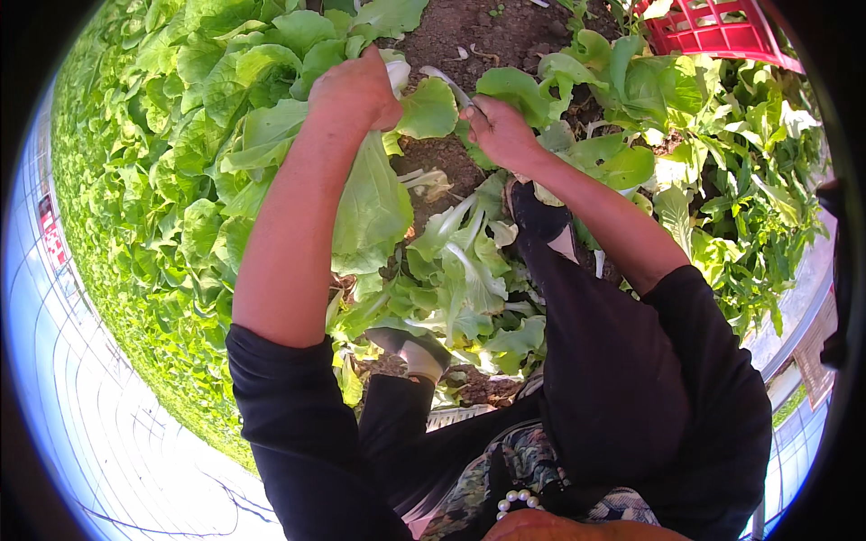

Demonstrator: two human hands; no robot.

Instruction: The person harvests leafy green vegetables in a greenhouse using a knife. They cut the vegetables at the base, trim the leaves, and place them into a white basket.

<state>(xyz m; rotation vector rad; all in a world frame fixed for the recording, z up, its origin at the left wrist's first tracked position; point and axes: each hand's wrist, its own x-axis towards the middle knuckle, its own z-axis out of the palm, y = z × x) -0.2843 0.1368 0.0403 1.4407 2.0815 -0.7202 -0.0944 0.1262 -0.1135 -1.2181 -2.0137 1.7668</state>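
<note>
My left hand (356, 91) is closed around a leafy green plant with a white stalk base (398, 73); a broad leaf (371, 203) hangs below the fist. Across a small gap, my right hand (497, 128) grips a knife (450, 86), its pale blade pointing up and left towards the plant. The knife's handle is mostly hidden by the fingers. A round green leaf (427, 109) lies between both hands. Cut or fallen leaves with white stems (473, 270) lie heaped on the ground between my feet.
Dense leafy greens (169, 169) fill the left side. Bare soil (467, 34) runs ahead between the plants. A red plastic crate (717, 34) stands at upper right, beside more greens (731, 149). My shoes (541, 209) flank the leaf heap; a white slatted basket (457, 416) shows beneath me.
</note>
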